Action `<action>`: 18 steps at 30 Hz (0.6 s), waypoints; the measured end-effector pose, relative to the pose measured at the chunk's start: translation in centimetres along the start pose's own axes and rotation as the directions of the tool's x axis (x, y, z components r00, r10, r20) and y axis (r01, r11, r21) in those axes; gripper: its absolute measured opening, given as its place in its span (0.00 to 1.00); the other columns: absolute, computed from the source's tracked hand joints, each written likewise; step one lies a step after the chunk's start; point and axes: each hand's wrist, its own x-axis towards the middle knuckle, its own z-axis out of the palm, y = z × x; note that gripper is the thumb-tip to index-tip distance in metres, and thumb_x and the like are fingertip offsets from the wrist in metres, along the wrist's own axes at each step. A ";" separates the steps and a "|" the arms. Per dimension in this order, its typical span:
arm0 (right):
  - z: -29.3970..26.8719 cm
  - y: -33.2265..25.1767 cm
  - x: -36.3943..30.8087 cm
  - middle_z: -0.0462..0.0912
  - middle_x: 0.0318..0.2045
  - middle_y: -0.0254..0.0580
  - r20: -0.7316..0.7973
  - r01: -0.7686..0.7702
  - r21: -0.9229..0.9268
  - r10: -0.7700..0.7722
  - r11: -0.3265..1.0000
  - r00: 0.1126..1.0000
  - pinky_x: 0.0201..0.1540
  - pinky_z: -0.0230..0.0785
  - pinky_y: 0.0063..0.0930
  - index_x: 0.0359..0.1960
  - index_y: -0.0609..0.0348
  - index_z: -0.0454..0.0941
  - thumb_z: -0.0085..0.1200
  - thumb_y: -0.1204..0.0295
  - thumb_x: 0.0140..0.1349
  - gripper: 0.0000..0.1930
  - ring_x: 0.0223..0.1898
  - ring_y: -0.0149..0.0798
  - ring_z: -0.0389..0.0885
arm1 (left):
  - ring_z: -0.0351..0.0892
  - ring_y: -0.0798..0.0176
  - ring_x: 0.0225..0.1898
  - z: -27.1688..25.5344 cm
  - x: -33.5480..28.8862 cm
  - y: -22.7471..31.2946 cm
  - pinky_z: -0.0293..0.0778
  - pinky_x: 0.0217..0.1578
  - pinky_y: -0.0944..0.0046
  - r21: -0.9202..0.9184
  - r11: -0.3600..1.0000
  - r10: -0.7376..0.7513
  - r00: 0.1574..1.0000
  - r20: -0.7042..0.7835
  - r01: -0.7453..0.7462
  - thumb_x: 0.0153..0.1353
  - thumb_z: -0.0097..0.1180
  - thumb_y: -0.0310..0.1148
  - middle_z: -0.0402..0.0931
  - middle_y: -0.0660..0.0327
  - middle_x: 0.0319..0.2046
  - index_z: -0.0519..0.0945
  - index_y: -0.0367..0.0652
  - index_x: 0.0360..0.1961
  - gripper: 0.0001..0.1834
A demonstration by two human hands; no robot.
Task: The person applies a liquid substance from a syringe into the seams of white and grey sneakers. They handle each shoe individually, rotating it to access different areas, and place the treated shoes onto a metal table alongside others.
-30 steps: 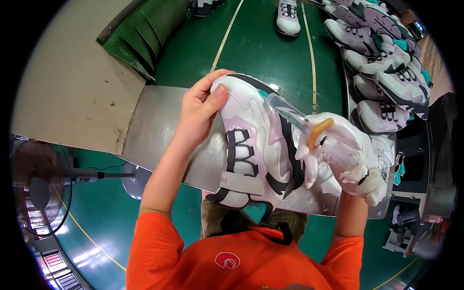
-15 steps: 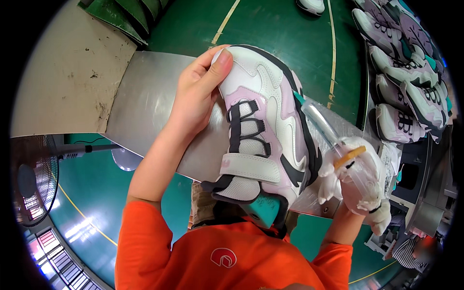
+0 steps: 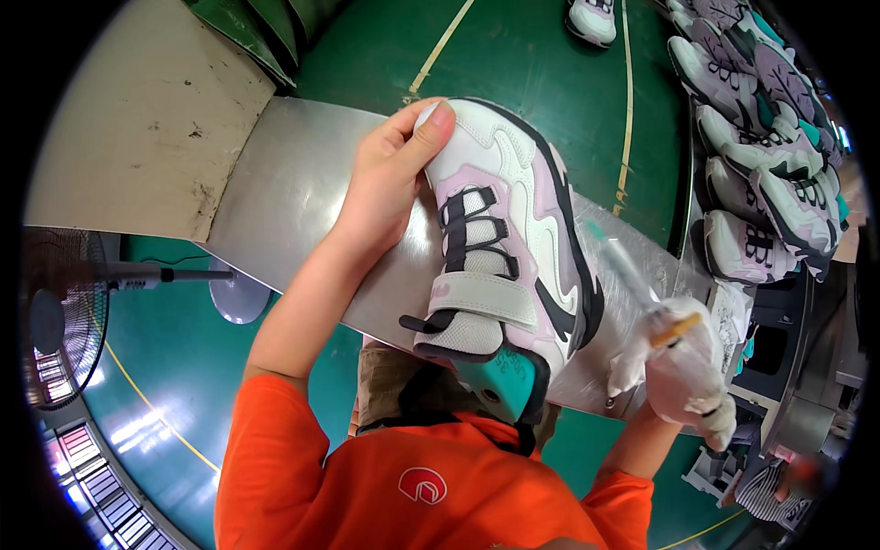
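A white, pale purple and black sneaker (image 3: 530, 206) is held toe away from me over a metal bench. My left hand (image 3: 390, 179) is closed around its toe, thumb on top. A teal shoe last (image 3: 502, 378) sticks out of the shoe's opening. To the right, my right hand (image 3: 689, 367), in a white glove, grips a clear syringe (image 3: 631, 268) with a teal tip, blurred by motion. That tip is apart from the sole's edge. A yellow-orange band shows at the gloved fingers.
Several similar sneakers (image 3: 756, 151) are piled on a rack at the right. One more shoe (image 3: 592, 20) is at the far edge. A beige panel (image 3: 137, 128) borders the metal bench (image 3: 266, 183) at left. A fan (image 3: 64, 316) stands on the left.
The syringe tip has moved right, away from the sole's edge where it was touching or very near. The sneaker and left hand have shifted slightly right and nearer.
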 end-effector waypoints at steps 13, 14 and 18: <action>-3.2 2.5 -7.4 0.70 0.49 0.59 -0.122 -0.080 -0.990 -0.428 0.114 0.896 0.45 0.71 0.42 0.65 0.60 0.57 0.62 0.83 0.40 0.45 0.47 0.57 0.72 | 0.76 0.69 0.47 2.3 0.6 0.2 0.72 0.50 0.68 0.425 0.905 -0.152 0.953 0.262 0.027 0.65 0.60 0.36 0.79 0.60 0.46 0.75 0.35 0.56 0.23; -3.7 2.6 -7.4 0.70 0.48 0.58 -0.110 -0.072 -0.992 -0.458 0.101 0.882 0.47 0.70 0.43 0.66 0.60 0.57 0.62 0.83 0.40 0.45 0.46 0.57 0.72 | 0.76 0.69 0.46 3.1 0.0 0.1 0.72 0.50 0.68 0.491 0.871 -0.149 0.949 0.276 -0.006 0.65 0.61 0.37 0.79 0.60 0.45 0.75 0.35 0.55 0.22; -7.6 -0.5 -4.6 0.71 0.45 0.54 0.000 -0.023 -0.999 -0.670 -0.025 0.742 0.51 0.67 0.43 0.62 0.60 0.62 0.63 0.81 0.44 0.39 0.48 0.54 0.71 | 0.76 0.72 0.41 6.0 -0.8 -0.2 0.73 0.44 0.69 0.517 0.845 -0.076 0.926 0.370 -0.137 0.63 0.63 0.39 0.79 0.62 0.39 0.78 0.35 0.49 0.20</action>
